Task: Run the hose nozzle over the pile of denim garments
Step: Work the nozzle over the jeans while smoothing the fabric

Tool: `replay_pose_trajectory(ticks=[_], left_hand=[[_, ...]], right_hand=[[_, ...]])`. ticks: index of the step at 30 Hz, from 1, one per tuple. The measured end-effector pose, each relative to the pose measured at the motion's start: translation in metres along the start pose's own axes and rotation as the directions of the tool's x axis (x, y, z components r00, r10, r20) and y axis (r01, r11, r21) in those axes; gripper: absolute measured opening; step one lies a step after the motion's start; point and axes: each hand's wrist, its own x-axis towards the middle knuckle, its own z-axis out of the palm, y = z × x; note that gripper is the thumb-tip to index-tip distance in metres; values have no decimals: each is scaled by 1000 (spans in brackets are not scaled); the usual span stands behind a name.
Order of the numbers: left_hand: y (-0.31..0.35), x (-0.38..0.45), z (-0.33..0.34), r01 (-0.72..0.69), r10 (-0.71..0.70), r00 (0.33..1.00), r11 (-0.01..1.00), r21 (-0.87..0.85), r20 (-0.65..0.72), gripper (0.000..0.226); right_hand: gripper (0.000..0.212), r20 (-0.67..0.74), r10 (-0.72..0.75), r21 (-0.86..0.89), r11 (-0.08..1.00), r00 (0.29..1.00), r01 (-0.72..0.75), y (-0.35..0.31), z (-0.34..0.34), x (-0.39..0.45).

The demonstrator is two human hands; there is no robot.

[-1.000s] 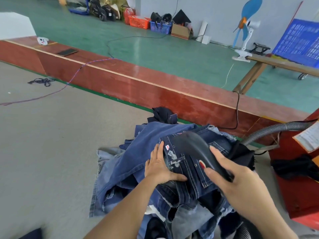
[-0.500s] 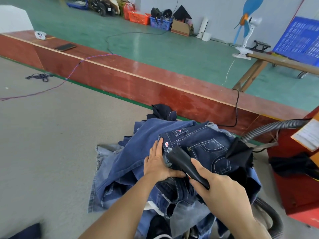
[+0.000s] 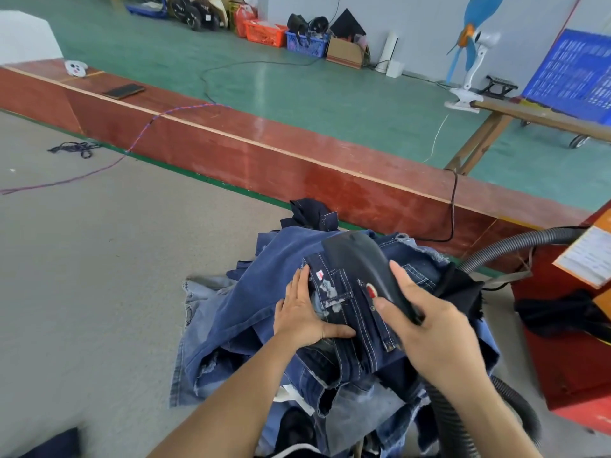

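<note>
The hose nozzle (image 3: 358, 264), gripped by the right hand (image 3: 436, 328), has swept farther across the denim pile (image 3: 264, 312) on the desk, while the flat-spread left hand (image 3: 305, 312) steadies it, extending coverage.

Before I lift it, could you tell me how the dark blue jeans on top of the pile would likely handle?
Probably floppy: the dark blue jeans drape and crease over the denim pile. Likely to shift under the nozzle, since the left hand presses them flat.

Smooth black plastic nozzle (image 3: 358, 264); ribbed hose (image 3: 510, 247); frayed denim garments (image 3: 264, 305); glossy red board (image 3: 297, 160)
</note>
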Motion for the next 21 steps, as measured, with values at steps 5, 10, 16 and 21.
replay_pose_trajectory(ticks=[5, 10, 16, 21], left_hand=[[-2, -13, 9, -76, 77, 986, 997, 12, -145, 141], [-4, -14, 11, -125, 129, 984, 991, 43, -120, 121], [-5, -3, -5, -136, 120, 986, 981, 136, 115, 135], [-3, 2, -7, -116, 96, 988, 980, 160, 124, 143]], right_hand=[[51, 108, 5, -140, 990, 994, 10, 12, -27, -14], [49, 204, 3, -306, 950, 979, 61, 20, -33, -24], [52, 200, -51, -485, 863, 979, 144, 24, -11, -23], [54, 198, -60, -436, 889, 978, 143, 23, -1, -16]])
